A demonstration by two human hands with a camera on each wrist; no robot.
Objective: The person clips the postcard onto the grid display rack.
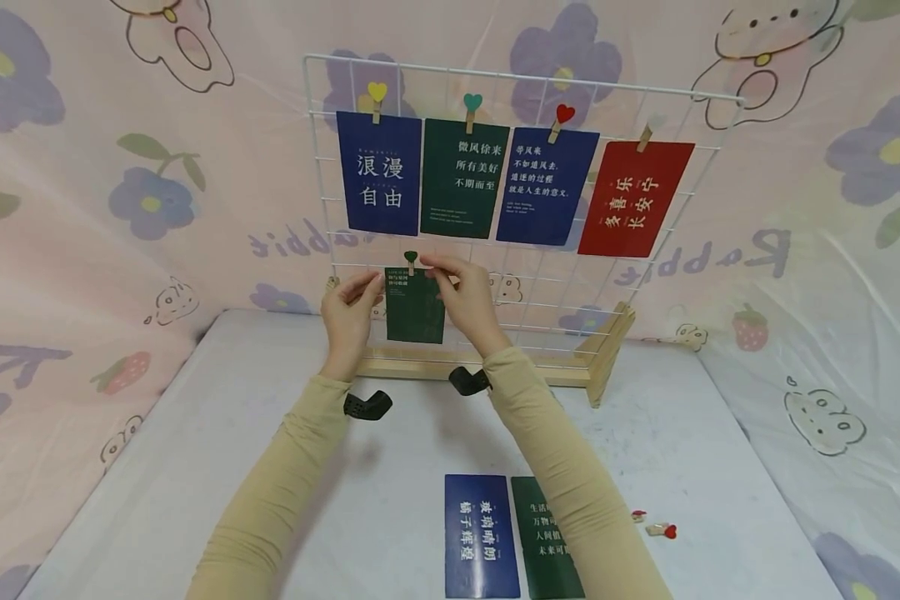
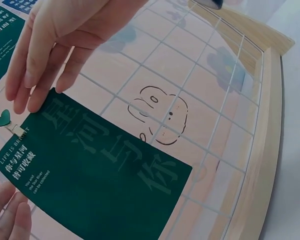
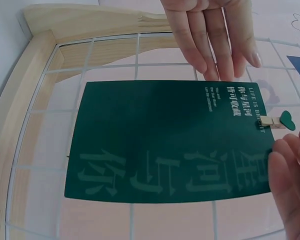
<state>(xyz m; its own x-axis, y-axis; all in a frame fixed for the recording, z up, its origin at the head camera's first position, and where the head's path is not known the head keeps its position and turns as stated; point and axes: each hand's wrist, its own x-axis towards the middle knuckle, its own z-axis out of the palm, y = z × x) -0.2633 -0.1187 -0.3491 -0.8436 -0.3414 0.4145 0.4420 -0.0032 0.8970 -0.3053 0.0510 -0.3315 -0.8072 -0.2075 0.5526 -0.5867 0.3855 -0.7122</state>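
Note:
A dark green card (image 1: 414, 308) with white Chinese lettering hangs against a white wire grid, with a small wooden clip (image 1: 411, 262) bearing a green heart on its top edge. My left hand (image 1: 348, 312) is at the card's left edge; in the right wrist view the left hand (image 3: 215, 35) has straight fingers whose tips meet that edge. My right hand (image 1: 465, 296) is by the upper right corner, its index finger reaching near the clip. In the left wrist view the right hand (image 2: 75, 40) has extended fingers, fingertips right at the corner.
Four clipped cards hang in a row above, from a blue card (image 1: 378, 175) to a red card (image 1: 636, 200). The wire grid (image 1: 528, 75) stands in a wooden base (image 1: 420, 367). On the white table lie another blue card (image 1: 476, 533), a green card (image 1: 543, 542) and loose clips (image 1: 660, 530).

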